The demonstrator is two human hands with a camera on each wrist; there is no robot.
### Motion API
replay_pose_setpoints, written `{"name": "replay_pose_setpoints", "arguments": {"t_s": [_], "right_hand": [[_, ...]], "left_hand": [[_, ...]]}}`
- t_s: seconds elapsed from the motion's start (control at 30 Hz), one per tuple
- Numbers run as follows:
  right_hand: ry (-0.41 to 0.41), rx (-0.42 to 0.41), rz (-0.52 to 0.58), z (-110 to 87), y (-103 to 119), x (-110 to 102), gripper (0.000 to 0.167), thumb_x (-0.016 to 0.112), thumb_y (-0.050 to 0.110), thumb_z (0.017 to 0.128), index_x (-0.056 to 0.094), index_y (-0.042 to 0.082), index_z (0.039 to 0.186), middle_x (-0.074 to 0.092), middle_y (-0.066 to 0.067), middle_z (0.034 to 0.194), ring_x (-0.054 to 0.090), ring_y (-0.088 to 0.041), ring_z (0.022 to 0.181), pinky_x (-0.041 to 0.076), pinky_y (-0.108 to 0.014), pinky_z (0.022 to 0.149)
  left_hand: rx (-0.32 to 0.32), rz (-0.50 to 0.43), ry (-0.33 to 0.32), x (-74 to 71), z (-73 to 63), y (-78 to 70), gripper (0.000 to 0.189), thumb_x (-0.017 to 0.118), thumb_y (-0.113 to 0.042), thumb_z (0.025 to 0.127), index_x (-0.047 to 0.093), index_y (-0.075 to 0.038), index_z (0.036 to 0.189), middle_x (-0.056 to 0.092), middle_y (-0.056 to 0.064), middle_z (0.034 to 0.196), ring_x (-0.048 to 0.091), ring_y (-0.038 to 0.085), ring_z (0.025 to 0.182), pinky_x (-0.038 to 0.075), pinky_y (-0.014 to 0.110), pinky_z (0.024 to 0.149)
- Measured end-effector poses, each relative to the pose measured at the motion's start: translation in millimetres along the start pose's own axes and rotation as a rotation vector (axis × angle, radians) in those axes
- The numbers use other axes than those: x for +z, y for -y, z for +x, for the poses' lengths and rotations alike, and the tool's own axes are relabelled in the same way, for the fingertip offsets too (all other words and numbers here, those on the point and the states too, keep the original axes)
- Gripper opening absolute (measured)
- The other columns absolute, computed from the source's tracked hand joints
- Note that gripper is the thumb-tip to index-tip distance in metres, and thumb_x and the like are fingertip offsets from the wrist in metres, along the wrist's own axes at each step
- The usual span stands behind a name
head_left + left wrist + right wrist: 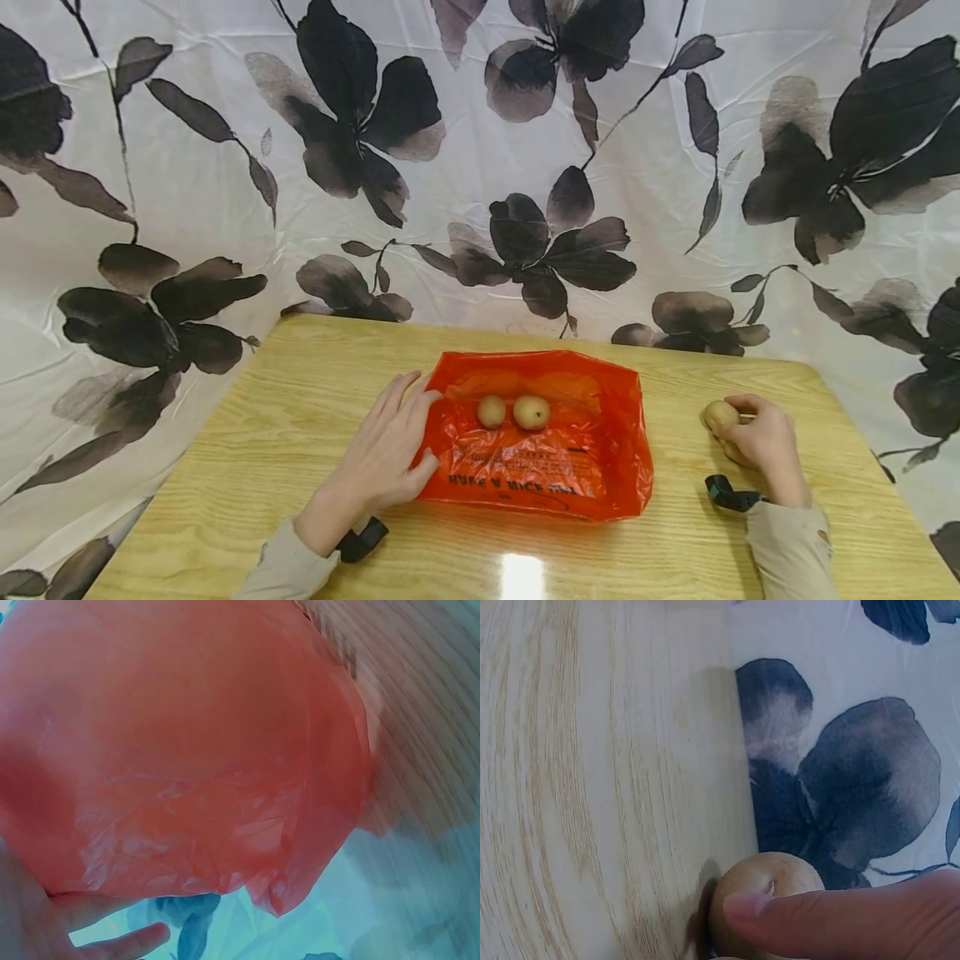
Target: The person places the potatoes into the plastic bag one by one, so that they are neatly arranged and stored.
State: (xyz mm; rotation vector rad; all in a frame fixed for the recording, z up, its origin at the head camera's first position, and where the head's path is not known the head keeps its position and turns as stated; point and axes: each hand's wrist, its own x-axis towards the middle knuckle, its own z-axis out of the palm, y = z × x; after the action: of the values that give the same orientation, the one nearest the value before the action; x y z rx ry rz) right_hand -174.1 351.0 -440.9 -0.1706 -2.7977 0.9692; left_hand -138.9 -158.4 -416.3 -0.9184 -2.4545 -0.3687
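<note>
A red plastic bag point(540, 467) with dark print lies spread on the wooden table, its mouth and inner side visible. Inside it are two round tan potatoes, the left potato point(491, 412) and the right potato point(532, 412), side by side. My left hand point(386, 454) rests against the bag's left edge, fingers spread; in the left wrist view the red bag point(187, 750) hides part of that hand. Right of the bag, my right hand point(765, 437) holds another potato point(721, 416) between thumb and fingers. In the right wrist view the thumb lies over this potato point(769, 870).
The wooden table point(315, 358) has its far edge against a white cloth point(465, 167) printed with dark flowers. Black wrist devices sit at both cuffs. Bare tabletop point(675, 500) shows between the bag and my right hand.
</note>
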Motion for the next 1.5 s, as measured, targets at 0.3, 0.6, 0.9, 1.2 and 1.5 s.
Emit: {"name": "replay_pose_setpoints", "arguments": {"t_s": [0.3,0.6,0.9,1.2,1.5], "right_hand": [[-0.041,0.020,-0.015,-0.5,-1,-2,0.051,0.082,0.008,0.073,0.065,-0.011,0.117,0.066,-0.031,0.112,0.066,-0.045,0.099,0.041,-0.013,0.064],[-0.007,0.060,0.027,0.5,5,-7,0.054,0.082,0.010,0.075,0.063,-0.009,0.122,0.066,-0.030,0.114,0.071,-0.023,0.089,0.042,-0.010,0.063],[0.037,0.098,0.178,-1.6,16,-15,0.059,0.076,0.004,0.077,0.058,-0.007,0.132,0.065,-0.018,0.122,0.050,0.017,0.079,0.048,-0.011,0.066],[0.016,0.095,0.289,-2.5,23,-20,0.054,0.077,0.004,0.078,0.059,-0.005,0.128,0.053,0.032,0.093,0.054,0.014,0.082,0.047,-0.011,0.069],[-0.020,0.037,0.473,-3.2,32,-27,0.038,0.073,-0.001,0.082,0.067,0.017,0.115,0.056,0.026,0.099,0.057,0.006,0.085,0.048,-0.010,0.070]], "left_hand": [[0.003,-0.002,0.003,-0.5,1.2,-0.4,0.059,0.057,-0.020,0.071,0.049,0.005,0.124,0.050,0.026,0.136,0.037,0.044,0.135,0.024,0.052,0.115],[-0.005,0.005,0.000,-1.4,-1.0,-0.3,0.060,0.057,-0.020,0.071,0.049,0.005,0.125,0.051,0.026,0.134,0.038,0.045,0.134,0.024,0.051,0.116],[0.002,0.005,0.010,-1.8,-0.4,-0.5,0.061,0.057,-0.020,0.071,0.049,0.006,0.126,0.051,0.026,0.134,0.036,0.044,0.135,0.022,0.051,0.117],[0.000,0.010,0.012,-2.4,-0.1,-0.2,0.062,0.057,-0.021,0.072,0.049,0.006,0.127,0.050,0.026,0.136,0.036,0.044,0.135,0.023,0.052,0.116],[-0.008,0.019,0.028,-3.6,-0.1,-0.1,0.063,0.056,-0.023,0.073,0.048,0.005,0.128,0.048,0.025,0.138,0.034,0.043,0.137,0.022,0.051,0.117]]}}
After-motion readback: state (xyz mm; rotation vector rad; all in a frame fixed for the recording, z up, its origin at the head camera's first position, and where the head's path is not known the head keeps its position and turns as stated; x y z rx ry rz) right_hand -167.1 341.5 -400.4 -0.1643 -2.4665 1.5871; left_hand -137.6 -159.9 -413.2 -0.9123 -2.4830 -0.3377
